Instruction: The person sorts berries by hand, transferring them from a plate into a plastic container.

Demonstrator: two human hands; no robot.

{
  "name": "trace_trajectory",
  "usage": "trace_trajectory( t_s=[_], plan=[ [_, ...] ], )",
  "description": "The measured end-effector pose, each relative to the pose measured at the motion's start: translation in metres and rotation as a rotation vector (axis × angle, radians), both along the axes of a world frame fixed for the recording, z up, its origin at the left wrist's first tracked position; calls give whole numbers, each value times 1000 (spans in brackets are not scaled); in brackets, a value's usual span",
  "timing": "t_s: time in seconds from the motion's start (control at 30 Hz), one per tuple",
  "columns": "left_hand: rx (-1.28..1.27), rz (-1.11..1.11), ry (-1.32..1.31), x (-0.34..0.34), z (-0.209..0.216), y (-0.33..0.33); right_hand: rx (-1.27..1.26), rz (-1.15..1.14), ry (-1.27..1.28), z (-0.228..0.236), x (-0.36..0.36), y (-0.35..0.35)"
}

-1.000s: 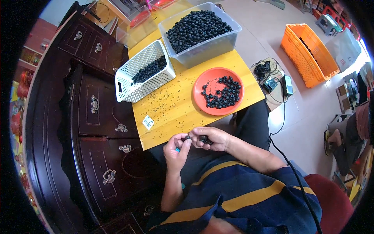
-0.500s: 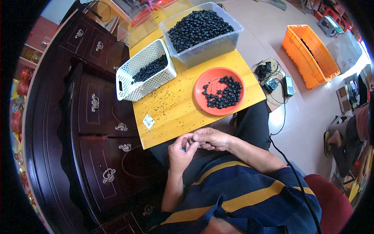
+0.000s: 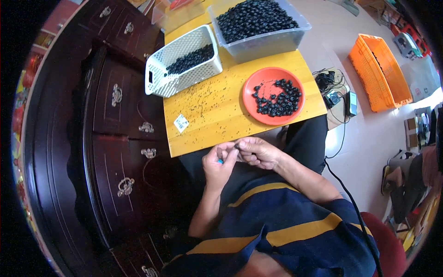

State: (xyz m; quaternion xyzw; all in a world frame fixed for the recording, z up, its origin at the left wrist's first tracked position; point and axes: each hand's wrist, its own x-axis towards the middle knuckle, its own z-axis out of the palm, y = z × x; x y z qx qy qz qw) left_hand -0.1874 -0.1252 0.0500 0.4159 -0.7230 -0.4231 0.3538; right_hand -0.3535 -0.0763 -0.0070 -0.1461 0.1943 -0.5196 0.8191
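Note:
In front of my body, just off the table's near edge, both hands meet fingertip to fingertip. A small dark round piece is pinched where they touch. My left hand is closed, with a bit of something teal showing between its fingers; what that is I cannot make out. My right hand is closed, thumb and forefinger on the dark piece. Beyond them an orange-red plate carries many small black ring-like pieces, which look much like the one I hold.
On the yellow table stand a white perforated basket and a clear plastic bin, both holding black pieces. Black specks and a white paper square lie there too. Dark wooden drawers border the left; an orange crate sits on the floor.
The view has shifted, so the table and containers appear higher and further right. Both hands stay together at the same small piece, and the teal bit shows more clearly now.

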Motion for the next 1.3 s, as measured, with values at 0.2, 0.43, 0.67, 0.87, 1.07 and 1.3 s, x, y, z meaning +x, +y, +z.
trace_trajectory(
  t_s=[0.2,0.43,0.67,0.87,1.07,1.3],
  plan=[
    [-30,-72,19,2,2,-6,-73,-56,111,11,-7,0],
    [-92,-244,-30,5,18,-12,-128,-6,127,11,-11,-2],
    [-289,-194,42,-8,9,-10,-119,-25,-36,-2,-8,-3],
    [-466,-222,-12,-4,9,-13,-70,-62,-18,7,-10,-3],
    [-319,-312,-112,1,28,-23,-156,-10,79,4,-18,-1],
    [-427,-586,-306,1,43,-37,-263,119,280,8,-28,-3]
  ],
)
